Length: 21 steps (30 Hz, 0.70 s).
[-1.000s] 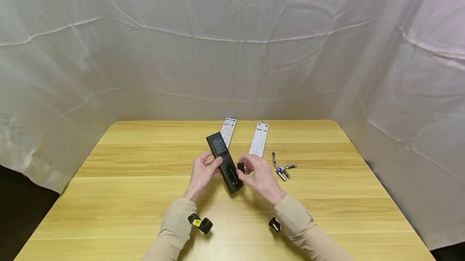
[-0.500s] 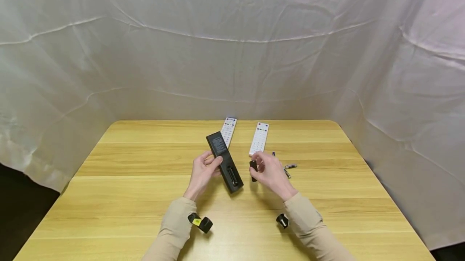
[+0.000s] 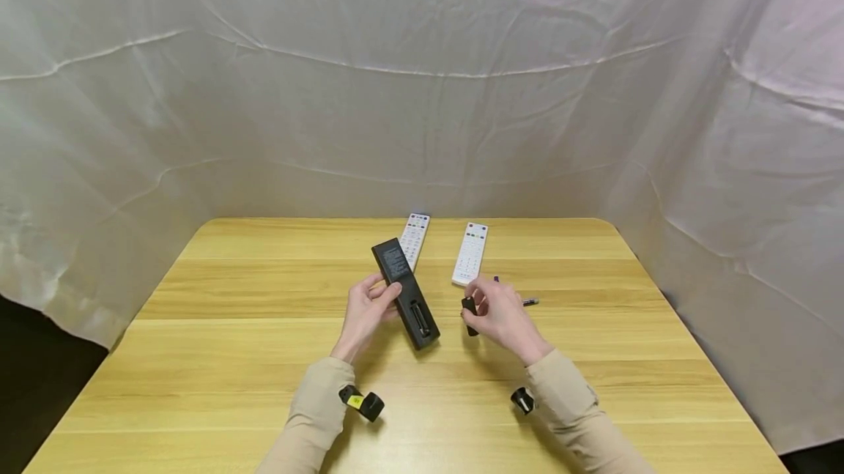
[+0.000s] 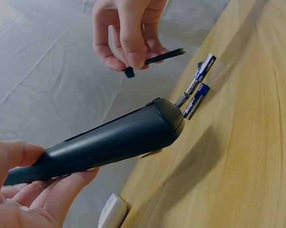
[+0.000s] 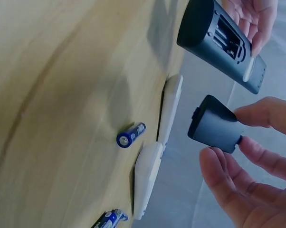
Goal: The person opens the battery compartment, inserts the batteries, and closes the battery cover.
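My left hand point(image 3: 369, 309) grips a black remote control point(image 3: 401, 276) back side up, thumb on its back and fingers underneath. The remote is held off the table and tilted. Its battery compartment point(image 5: 227, 35) is uncovered, with metallic glints inside. To the right, my right hand point(image 3: 504, 316) pinches a small black battery cover point(image 5: 214, 126) between thumb and fingers. The cover is apart from the remote. Blue-and-silver batteries point(image 4: 196, 101) lie on the table beyond my right hand, partly hidden by it in the head view.
Two white remotes lie buttons up at the back of the wooden table point(image 3: 231, 357): one point(image 3: 414, 236) partly behind the black remote, the other point(image 3: 470, 253) near my right hand. A grey-white curtain point(image 3: 422, 93) encloses the back and sides.
My right hand has lifted the battery cover off the black remote and moved it to the right, baring the compartment. The left hand and remote have barely shifted.
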Motion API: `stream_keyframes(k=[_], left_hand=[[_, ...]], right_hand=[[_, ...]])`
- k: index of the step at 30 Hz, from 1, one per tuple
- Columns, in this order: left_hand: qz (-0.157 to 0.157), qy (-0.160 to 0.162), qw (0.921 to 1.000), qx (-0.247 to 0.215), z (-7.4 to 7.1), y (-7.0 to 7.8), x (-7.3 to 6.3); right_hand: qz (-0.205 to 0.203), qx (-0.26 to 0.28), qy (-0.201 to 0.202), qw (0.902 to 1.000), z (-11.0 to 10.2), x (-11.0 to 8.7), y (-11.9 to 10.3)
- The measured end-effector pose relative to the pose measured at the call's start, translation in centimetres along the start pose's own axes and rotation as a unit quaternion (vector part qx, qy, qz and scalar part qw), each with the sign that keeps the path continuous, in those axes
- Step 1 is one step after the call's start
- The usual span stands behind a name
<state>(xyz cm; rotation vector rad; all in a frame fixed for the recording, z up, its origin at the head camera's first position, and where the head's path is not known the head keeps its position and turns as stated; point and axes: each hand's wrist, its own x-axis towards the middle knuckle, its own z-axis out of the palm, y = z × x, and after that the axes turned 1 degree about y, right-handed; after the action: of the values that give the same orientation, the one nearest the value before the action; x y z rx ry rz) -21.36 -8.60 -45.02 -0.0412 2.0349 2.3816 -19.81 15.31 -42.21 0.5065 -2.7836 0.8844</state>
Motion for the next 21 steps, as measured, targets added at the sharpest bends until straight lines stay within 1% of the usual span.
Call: stream_keyframes(k=[6,11,21], left_hand=[[0.001,0.001,1.0000,-0.001,-0.2,0.0,0.1],[-0.001,0.002,1.0000,-0.001,-0.3,0.0,0.1],[-0.008,0.008,0.9999,0.000,-0.4,0.1,0.2]], right_hand=[[-0.003,-0.019,-0.045,0.9988,0.7,-0.2,-0.2],[-0.004,-0.022,-0.076,0.9969,1.3,-0.2,-0.2],[-0.013,-0.044,-0.119,0.9919,2.2,-0.2,-0.4]])
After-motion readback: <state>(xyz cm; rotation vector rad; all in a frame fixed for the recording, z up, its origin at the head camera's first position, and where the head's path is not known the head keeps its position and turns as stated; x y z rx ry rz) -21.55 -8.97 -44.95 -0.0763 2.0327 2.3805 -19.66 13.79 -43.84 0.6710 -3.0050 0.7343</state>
